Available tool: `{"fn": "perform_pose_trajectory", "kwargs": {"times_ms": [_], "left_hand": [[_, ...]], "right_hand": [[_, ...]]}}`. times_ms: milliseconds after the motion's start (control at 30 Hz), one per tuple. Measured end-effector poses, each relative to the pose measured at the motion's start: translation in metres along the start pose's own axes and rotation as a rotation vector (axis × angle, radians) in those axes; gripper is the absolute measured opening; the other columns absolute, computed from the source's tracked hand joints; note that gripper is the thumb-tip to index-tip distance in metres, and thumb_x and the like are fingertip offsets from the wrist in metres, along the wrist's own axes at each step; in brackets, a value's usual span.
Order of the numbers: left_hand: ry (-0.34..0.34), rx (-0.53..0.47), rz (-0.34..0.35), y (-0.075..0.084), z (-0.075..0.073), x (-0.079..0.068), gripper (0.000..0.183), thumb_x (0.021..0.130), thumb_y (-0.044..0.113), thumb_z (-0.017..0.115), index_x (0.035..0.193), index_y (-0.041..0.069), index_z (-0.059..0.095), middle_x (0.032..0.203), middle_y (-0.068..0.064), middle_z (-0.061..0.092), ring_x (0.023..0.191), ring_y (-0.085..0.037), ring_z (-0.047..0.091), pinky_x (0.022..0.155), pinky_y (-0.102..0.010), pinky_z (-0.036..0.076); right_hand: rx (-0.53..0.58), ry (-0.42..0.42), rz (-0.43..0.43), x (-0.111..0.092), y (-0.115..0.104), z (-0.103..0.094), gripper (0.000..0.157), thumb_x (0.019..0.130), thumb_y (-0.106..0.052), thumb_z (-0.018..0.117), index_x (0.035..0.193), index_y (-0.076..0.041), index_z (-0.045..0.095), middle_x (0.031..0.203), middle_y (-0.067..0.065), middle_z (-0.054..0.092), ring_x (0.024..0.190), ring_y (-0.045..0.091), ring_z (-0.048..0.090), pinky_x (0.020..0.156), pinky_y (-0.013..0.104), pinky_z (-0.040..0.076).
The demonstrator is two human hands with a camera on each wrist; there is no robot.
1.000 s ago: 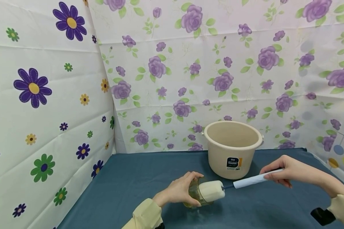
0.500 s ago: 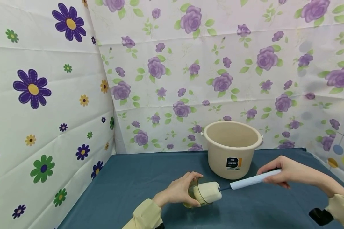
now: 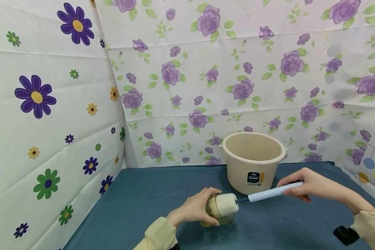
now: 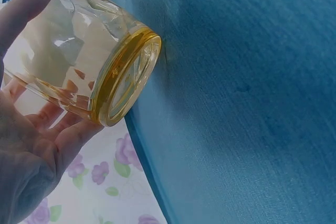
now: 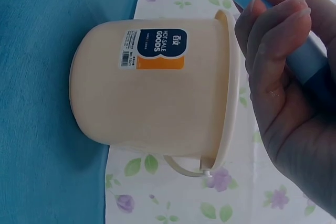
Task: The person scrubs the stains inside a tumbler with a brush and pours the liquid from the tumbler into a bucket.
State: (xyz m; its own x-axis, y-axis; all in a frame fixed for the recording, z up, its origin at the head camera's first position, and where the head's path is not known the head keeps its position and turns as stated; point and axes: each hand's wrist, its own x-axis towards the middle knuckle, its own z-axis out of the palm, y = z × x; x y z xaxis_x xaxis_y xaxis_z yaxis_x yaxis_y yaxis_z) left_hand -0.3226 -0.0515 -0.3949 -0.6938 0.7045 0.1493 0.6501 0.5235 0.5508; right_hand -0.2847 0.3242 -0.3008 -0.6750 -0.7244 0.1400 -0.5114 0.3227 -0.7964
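Observation:
My left hand (image 3: 195, 207) grips a clear, amber-tinted glass (image 4: 73, 51), fingers on one side and thumb on the other. The glass lies tipped over, its mouth to the right and its thick base toward the left wrist camera. Partly inside the mouth sits the pale sponge head (image 3: 227, 204) of a bottle brush; its inner end is blurred through the glass. A thin dark blue stem joins it to the light blue handle (image 3: 265, 195), which my right hand (image 3: 312, 185) holds near the far end. Curled fingers (image 5: 278, 40) wrap the handle in the right wrist view.
A beige bucket (image 3: 253, 175) with a label stands just behind the brush, its handle (image 5: 184, 169) hanging down. Dark blue cloth (image 3: 150, 194) covers the table. Flowered sheets (image 3: 181, 86) hang at the back and left.
My right hand has moved the brush leftward, and its sponge head sits further into the glass, tilted a little higher. My left hand and the glass have stayed nearly still.

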Motion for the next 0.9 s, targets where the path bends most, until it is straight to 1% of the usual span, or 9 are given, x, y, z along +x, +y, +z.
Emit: {"fn": "perform_pose_trajectory", "kwargs": {"times_ms": [233, 300, 567, 800, 900], "left_hand": [[-0.002, 0.003, -0.006, -0.0001, -0.0003, -0.0001, 0.080, 0.066, 0.042, 0.079, 0.132, 0.028, 0.036, 0.108, 0.009, 0.043, 0.091, -0.008, 0.047, 0.067, -0.031, 0.042], [-0.002, 0.002, -0.006, -0.0001, -0.0002, 0.0001, 0.080, 0.066, 0.042, 0.079, 0.132, 0.027, 0.037, 0.108, 0.009, 0.043, 0.092, -0.009, 0.047, 0.067, -0.032, 0.042], [-0.008, 0.008, -0.001, 0.0008, -0.0002, -0.0008, 0.081, 0.066, 0.043, 0.078, 0.133, 0.026, 0.036, 0.110, 0.008, 0.043, 0.096, -0.009, 0.047, 0.068, -0.032, 0.043], [-0.004, 0.011, 0.000, 0.0010, 0.0003, -0.0006, 0.081, 0.066, 0.044, 0.078, 0.133, 0.027, 0.036, 0.110, 0.009, 0.043, 0.097, -0.009, 0.047, 0.068, -0.032, 0.043], [-0.002, 0.013, 0.002, 0.0014, 0.0002, -0.0003, 0.081, 0.065, 0.043, 0.079, 0.132, 0.028, 0.036, 0.109, 0.010, 0.043, 0.095, -0.008, 0.047, 0.067, -0.031, 0.043]], "right_hand": [[-0.021, 0.014, 0.012, -0.0004, 0.0001, -0.0014, 0.024, 0.090, -0.001, 0.053, 0.113, 0.000, 0.062, 0.056, 0.005, 0.057, 0.038, 0.022, 0.046, 0.038, 0.034, 0.042], [-0.026, 0.014, 0.028, -0.0007, 0.0005, -0.0017, 0.024, 0.090, -0.002, 0.054, 0.112, -0.001, 0.062, 0.055, 0.005, 0.057, 0.038, 0.021, 0.046, 0.038, 0.034, 0.042], [-0.020, -0.030, 0.050, -0.0040, 0.0025, -0.0019, 0.024, 0.091, -0.003, 0.053, 0.112, -0.002, 0.063, 0.056, 0.008, 0.056, 0.038, 0.027, 0.043, 0.038, 0.034, 0.042], [0.001, -0.062, 0.036, -0.0059, 0.0028, 0.0004, 0.025, 0.091, -0.001, 0.052, 0.113, -0.003, 0.063, 0.057, 0.004, 0.058, 0.038, 0.017, 0.045, 0.036, 0.032, 0.042], [0.017, -0.070, 0.023, -0.0063, 0.0034, 0.0014, 0.026, 0.090, 0.000, 0.052, 0.114, -0.002, 0.062, 0.057, 0.004, 0.058, 0.037, 0.017, 0.045, 0.036, 0.032, 0.042]]}}
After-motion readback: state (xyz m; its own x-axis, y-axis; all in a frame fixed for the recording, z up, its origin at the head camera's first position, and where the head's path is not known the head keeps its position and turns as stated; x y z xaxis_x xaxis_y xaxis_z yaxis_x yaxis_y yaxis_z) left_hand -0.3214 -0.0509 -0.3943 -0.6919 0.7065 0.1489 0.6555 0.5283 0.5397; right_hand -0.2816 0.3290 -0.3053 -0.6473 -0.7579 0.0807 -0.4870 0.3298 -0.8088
